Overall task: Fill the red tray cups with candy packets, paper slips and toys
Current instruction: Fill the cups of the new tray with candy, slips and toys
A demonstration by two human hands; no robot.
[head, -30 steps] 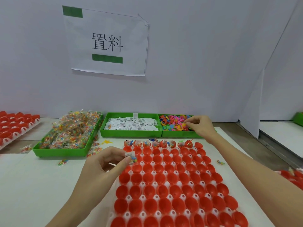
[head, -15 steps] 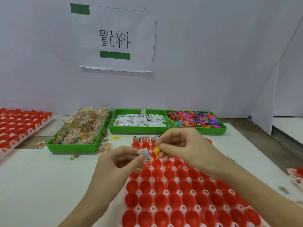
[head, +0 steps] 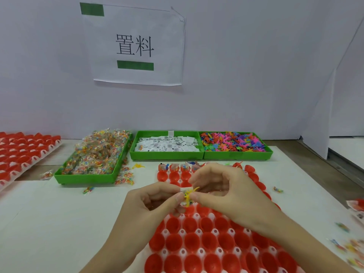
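Observation:
The red tray of cups point(head: 199, 241) lies in front of me; several cups in its far row point(head: 174, 167) hold items. Over the tray's middle, my left hand point(head: 151, 205) pinches a white paper slip point(head: 186, 190) together with a small packet. My right hand point(head: 226, 192) pinches a yellow toy point(head: 188, 196) against that slip, fingertips of both hands meeting. Behind stand three green bins: candy packets point(head: 94, 154), paper slips point(head: 167, 143) and coloured toys point(head: 232, 142).
A second red cup tray point(head: 17, 152) sits at the far left. Loose candy packets point(head: 125, 178) and a yellow toy point(head: 137, 166) lie on the white table by the candy bin. More packets are scattered at the right edge point(head: 350, 247). A paper sign point(head: 136, 44) hangs on the wall.
My right hand came back from the toy bin with a yellow toy and met my left hand over the tray. The toy now touches the slip.

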